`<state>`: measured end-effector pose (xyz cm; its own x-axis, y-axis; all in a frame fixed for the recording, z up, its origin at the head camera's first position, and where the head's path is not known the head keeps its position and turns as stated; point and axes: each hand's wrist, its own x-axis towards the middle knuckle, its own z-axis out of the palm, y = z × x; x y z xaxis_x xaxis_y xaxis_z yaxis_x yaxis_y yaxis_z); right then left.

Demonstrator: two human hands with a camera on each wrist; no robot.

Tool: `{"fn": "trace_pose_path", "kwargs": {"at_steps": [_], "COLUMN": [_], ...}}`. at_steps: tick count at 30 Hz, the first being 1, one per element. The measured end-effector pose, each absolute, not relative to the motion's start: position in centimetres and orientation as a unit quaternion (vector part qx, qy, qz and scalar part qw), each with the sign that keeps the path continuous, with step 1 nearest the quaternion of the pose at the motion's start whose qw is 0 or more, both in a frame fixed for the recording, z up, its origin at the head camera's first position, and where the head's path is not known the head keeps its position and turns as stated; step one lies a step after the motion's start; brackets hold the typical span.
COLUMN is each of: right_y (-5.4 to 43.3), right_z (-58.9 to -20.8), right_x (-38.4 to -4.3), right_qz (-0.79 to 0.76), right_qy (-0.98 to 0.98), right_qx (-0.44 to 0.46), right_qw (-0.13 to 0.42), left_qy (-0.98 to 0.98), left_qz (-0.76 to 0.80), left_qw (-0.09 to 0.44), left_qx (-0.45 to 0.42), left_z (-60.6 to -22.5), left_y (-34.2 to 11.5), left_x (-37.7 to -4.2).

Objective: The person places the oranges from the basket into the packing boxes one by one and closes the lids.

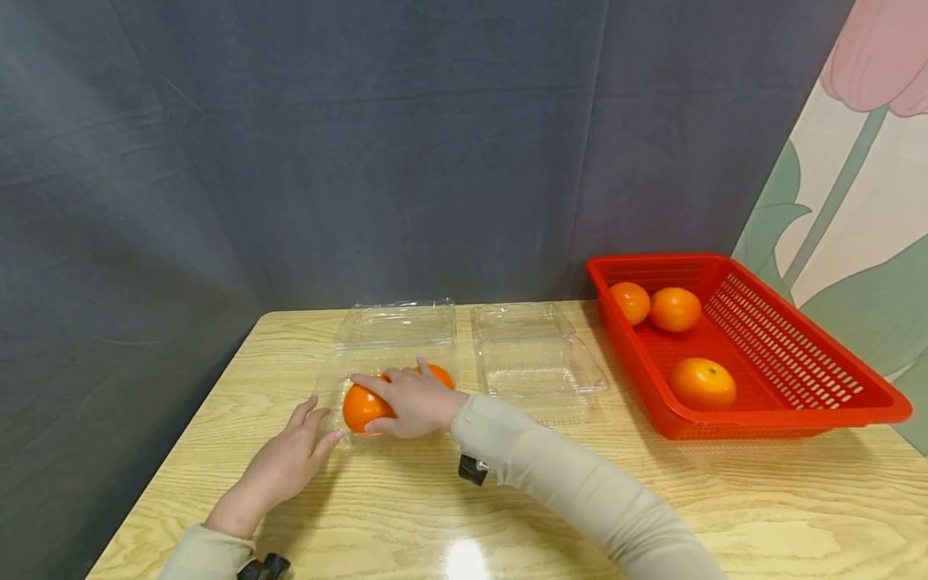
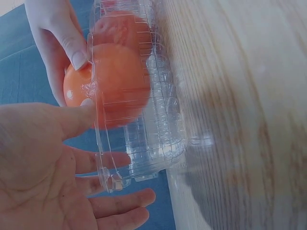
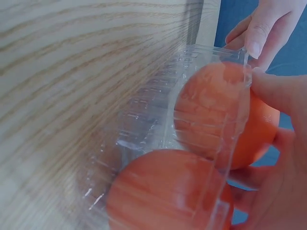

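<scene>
In the head view my right hand (image 1: 416, 403) grips an orange (image 1: 362, 408) over a clear plastic clamshell box (image 1: 329, 395). Its fingers and thumb spread round the fruit, which sits partly inside the box and rises above the rim. Beside it in the same box lies a second orange (image 3: 163, 191), partly covered by the hand in the head view. My left hand (image 1: 286, 455) is at the box's near left corner. The left wrist view shows its fingers extended, the thumb by the rim and the orange, other fingers along the box's outer side.
Another clear clamshell box (image 1: 536, 366) stands with its lid up, right of the first. Farther right, a red plastic basket (image 1: 790, 419) holds three oranges (image 1: 702, 384). A dark grey cloth (image 1: 406, 161) hangs behind the wooden table (image 1: 377, 515).
</scene>
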<state>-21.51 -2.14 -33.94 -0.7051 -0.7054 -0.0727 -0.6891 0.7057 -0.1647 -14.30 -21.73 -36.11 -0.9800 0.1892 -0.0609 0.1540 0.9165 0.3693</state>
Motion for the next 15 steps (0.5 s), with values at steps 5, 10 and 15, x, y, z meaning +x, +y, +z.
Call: {"fn": "trace_pose_path", "kwargs": {"at_steps": [5, 10, 15], "right_y": [-2.28, -2.41, -2.54], "right_z": [-34.19, -34.3, -34.49], "right_x": [-21.66, -21.72, -21.75], "right_qz": [-0.047, -0.042, -0.038], "right_qy": [0.924, 0.926, 0.93], "right_qx": [-0.375, -0.369, -0.359], "right_qw": [0.068, 0.069, 0.069], "left_qy": [0.978, 0.978, 0.978], "left_qz": [0.184, 0.184, 0.185], "left_qw": [0.048, 0.049, 0.051], "left_qx": [0.086, 0.084, 0.081], "left_z": [-36.09, -36.11, -36.12], "left_y": [-21.68, -21.66, -21.66], "left_x": [-14.28, -14.3, -14.31]}}
